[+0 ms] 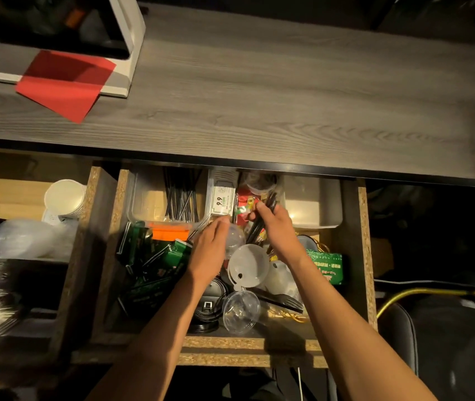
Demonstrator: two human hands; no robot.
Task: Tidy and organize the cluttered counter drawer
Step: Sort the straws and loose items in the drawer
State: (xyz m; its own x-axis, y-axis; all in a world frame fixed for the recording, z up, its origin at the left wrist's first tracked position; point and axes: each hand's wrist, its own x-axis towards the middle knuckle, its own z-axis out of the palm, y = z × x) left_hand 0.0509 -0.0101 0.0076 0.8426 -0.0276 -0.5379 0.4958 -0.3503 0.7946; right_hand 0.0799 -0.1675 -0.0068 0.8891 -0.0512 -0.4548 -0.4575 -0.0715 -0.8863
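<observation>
The open drawer (363, 256) is sitting pulled out below the grey wooden counter (259, 91), crowded with green packets (155, 267), clear lids (247, 266) and a black fork (281, 301). The right hand (273, 224) is gripping a bundle of black straws (259, 224) near its middle. The left hand (210, 247) is reaching flat, fingers straight, touching a clear dome lid (234, 235) beside a container of straws (140, 198).

Single head view, steeply down, close over open drawer (363, 256).
</observation>
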